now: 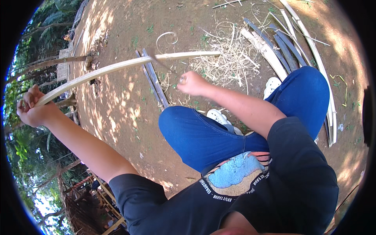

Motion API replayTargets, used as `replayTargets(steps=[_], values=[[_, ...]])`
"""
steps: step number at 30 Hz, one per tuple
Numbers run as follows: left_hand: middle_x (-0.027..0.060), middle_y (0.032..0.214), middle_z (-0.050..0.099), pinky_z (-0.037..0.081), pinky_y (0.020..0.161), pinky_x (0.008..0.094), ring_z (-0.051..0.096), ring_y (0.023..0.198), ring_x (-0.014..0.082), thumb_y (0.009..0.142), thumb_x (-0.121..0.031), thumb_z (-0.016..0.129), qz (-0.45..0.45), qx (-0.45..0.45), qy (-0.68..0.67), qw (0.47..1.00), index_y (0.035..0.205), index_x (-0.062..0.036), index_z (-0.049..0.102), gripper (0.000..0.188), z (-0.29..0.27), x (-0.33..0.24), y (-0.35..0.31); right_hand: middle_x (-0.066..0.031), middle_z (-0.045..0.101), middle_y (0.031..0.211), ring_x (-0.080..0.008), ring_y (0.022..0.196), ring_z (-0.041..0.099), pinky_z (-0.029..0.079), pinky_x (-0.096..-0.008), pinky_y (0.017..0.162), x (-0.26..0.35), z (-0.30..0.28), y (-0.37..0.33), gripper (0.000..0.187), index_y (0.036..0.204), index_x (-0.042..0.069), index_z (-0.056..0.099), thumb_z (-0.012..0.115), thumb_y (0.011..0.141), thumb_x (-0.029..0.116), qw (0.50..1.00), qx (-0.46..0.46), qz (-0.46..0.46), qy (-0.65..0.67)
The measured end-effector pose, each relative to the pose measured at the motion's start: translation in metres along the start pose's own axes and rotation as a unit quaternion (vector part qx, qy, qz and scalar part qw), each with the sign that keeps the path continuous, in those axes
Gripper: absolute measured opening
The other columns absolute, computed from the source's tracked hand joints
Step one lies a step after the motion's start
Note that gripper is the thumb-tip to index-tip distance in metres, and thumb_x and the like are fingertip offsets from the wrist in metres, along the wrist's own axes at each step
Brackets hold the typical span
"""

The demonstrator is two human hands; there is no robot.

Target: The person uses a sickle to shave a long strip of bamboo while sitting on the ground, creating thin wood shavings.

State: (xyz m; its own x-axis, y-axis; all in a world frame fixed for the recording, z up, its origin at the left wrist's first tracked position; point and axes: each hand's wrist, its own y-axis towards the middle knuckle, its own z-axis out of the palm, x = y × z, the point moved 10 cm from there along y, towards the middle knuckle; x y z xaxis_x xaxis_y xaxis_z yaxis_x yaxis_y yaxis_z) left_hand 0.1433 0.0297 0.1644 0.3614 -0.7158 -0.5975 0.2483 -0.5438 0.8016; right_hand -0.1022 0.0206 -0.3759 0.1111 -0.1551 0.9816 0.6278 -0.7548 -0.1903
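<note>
A long pale strip of split bamboo or wood [100,72] slants up from the far left, its other end over a heap of thin shavings [237,58]. My left hand [34,109] is closed round its near end, at arm's length. My right hand [192,83] is closed on the handle of a knife [164,65]. The blade is smeared by motion and reaches the strip near its middle; whether it touches cannot be told. Below the strip are my bent knees in blue jeans [196,133].
Two dark narrow bars [153,80] lie on the dirt ground [117,102] left of my knee. Several dark and pale split strips [288,47] are piled at the upper right. One loose curled shaving [167,36] lies beyond the strip. Trees and a wooden structure stand at the left.
</note>
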Motion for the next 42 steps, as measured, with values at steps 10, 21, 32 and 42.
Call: replayTargets(steps=[10, 21, 32, 42], values=[[0.0034, 0.053, 0.033, 0.049, 0.076, 0.0465, 0.036, 0.052, 0.0215, 0.09, -0.025, 0.033, 0.026, -0.015, 0.008, 1.0, 0.071, -0.0104, 0.042, 0.025, 0.042, -0.017, -0.037, -0.0165, 0.068, 0.072, -0.0218, 0.063, 0.067, 0.054, -0.0372, 0.063, -0.043, -0.047, 0.022, 0.02, 0.072, 0.002, 0.068, 0.064, 0.078, 0.02, 0.984, -0.03, 0.004, -0.176], [0.0034, 0.052, 0.033, 0.049, 0.071, 0.0446, 0.035, 0.05, 0.0205, 0.088, -0.023, 0.034, -0.022, -0.015, 0.017, 1.0, 0.07, -0.0089, 0.043, 0.024, 0.007, 0.002, -0.01, -0.007, 0.06, 0.059, -0.0164, 0.049, 0.057, 0.047, -0.0354, 0.05, 0.101, 0.02, -0.025, 0.023, 0.068, 0.004, 0.059, 0.064, 0.085, 0.019, 0.985, 0.043, -0.163, 0.039], [0.0024, 0.053, 0.033, 0.051, 0.076, 0.0482, 0.037, 0.051, 0.0193, 0.089, -0.025, 0.036, -0.027, -0.012, -0.01, 1.0, 0.069, -0.0112, 0.043, 0.026, -0.007, 0.006, 0.006, -0.0062, 0.057, 0.055, -0.0158, 0.052, 0.059, 0.048, -0.0326, 0.049, -0.046, -0.027, 0.012, 0.023, 0.073, 0.001, 0.061, 0.065, 0.084, 0.021, 0.996, 0.019, 0.082, -0.02], [0.0016, 0.054, 0.033, 0.048, 0.073, 0.0441, 0.034, 0.051, 0.0181, 0.093, -0.026, 0.033, -0.031, -0.01, 0.032, 0.999, 0.072, -0.0111, 0.044, 0.028, 0.004, 0.0, -0.008, -0.0042, 0.056, 0.054, -0.0177, 0.048, 0.052, 0.043, -0.0378, 0.049, 0.091, 0.01, -0.025, 0.026, 0.065, 0.006, 0.058, 0.065, 0.084, 0.023, 0.981, 0.018, -0.194, -0.017]])
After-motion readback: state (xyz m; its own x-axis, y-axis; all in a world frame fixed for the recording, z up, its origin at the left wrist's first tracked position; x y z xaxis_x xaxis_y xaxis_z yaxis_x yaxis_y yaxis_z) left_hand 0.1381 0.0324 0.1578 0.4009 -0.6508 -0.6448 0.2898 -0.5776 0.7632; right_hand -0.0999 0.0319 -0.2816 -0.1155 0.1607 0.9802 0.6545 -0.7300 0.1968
